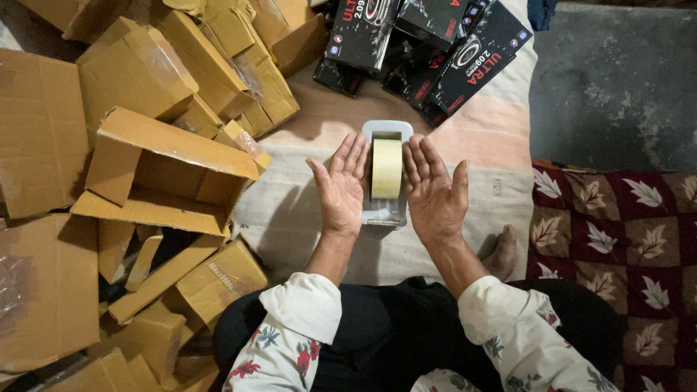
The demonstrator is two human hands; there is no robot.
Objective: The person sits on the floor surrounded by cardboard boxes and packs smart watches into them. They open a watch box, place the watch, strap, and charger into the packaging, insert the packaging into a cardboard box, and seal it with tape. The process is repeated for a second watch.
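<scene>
At frame centre, the left hand (340,187) and right hand (434,190) lie spread, palms up, flanking the tape dispenser (386,168), gripping nothing; taking hold of it seems the step in hand.

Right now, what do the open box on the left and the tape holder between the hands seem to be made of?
The open box looks like matte brown corrugated cardboard: its flaps are folded and creased. The tape holder looks like smooth pale plastic, possibly painted metal; it carries a cream roll of tape with a slight sheen. The left hand and right hand lie open beside it.
</scene>
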